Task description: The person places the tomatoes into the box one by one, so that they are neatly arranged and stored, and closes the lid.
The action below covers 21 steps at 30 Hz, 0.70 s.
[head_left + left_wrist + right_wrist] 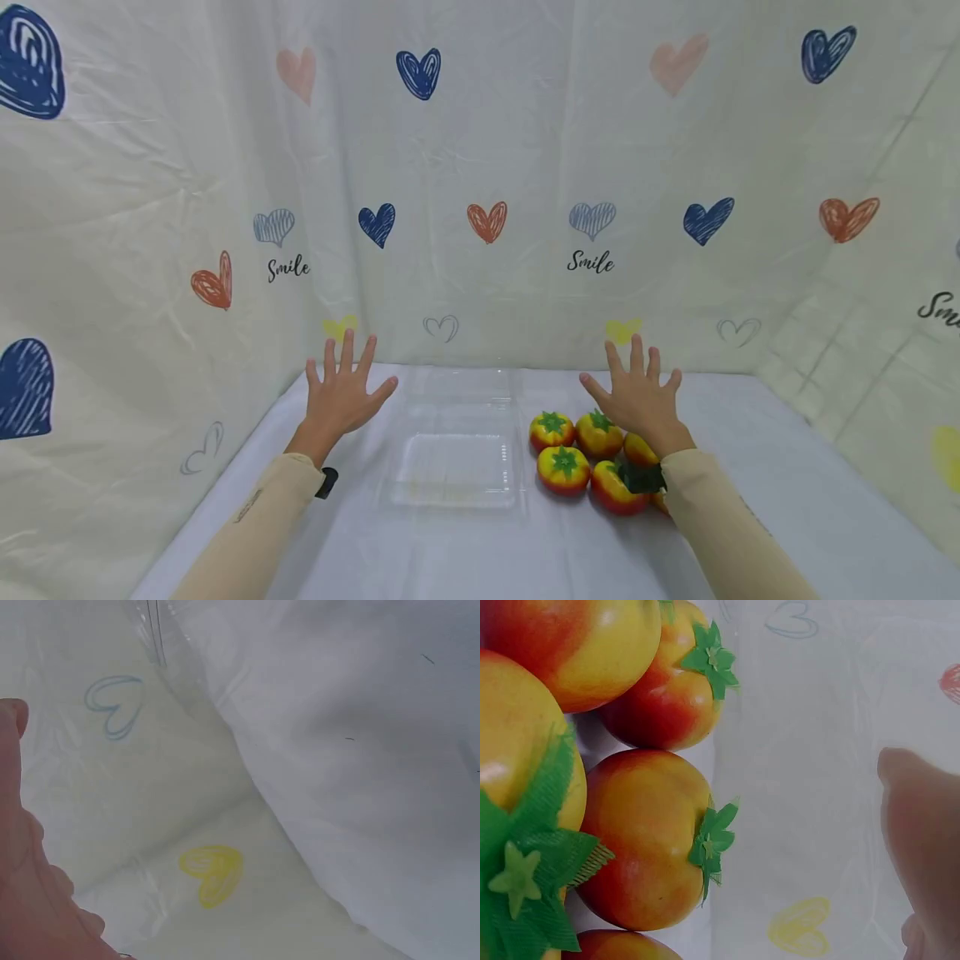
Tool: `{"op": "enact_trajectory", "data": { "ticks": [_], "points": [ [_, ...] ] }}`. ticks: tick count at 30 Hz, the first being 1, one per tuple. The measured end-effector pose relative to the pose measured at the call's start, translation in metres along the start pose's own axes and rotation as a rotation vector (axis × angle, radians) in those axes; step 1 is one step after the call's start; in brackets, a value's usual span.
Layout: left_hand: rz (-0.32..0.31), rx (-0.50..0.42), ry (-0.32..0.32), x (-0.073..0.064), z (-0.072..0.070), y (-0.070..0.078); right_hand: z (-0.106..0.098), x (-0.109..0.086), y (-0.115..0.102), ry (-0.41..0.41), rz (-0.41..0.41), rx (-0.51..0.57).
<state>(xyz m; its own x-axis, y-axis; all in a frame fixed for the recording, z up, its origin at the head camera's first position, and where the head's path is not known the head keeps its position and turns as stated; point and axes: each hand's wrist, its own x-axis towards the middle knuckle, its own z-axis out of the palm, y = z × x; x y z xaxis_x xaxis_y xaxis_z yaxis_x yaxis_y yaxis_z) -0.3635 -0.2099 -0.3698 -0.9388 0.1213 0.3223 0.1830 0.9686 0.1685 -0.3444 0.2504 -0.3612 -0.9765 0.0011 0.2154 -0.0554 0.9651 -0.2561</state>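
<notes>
My left hand point(341, 400) is raised with its fingers spread, to the left of a clear plastic container point(453, 502); it holds nothing. The container's lid point(459, 385) stands up or leans back behind its tray. Over the fruit on the right, my right hand point(639, 404) also has spread fingers and nothing in it. Several red-and-yellow toy fruits with green leaf tops, like persimmons or tomatoes point(563, 471), sit together to the right of the container. The right wrist view shows one such fruit point(645, 840) up close. My right forearm hides part of the group.
A white cloth covers the table point(465, 558). Behind it and at both sides hangs a pale curtain point(465, 283) printed with hearts and "Smile". A dark wrist device point(327, 482) is on my left wrist.
</notes>
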Motion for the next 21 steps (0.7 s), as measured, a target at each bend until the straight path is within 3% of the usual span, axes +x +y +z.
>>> {"op": "enact_trajectory", "data": {
  "ticks": [10, 21],
  "points": [
    [0.022, -0.081, -0.012, -0.021, -0.006, 0.005, 0.0, -0.002, 0.002, 0.002, 0.006, 0.004],
    [0.012, -0.264, 0.0, -0.053, 0.004, 0.015, -0.006, -0.006, 0.008, -0.019, 0.014, 0.031]
  ]
}}
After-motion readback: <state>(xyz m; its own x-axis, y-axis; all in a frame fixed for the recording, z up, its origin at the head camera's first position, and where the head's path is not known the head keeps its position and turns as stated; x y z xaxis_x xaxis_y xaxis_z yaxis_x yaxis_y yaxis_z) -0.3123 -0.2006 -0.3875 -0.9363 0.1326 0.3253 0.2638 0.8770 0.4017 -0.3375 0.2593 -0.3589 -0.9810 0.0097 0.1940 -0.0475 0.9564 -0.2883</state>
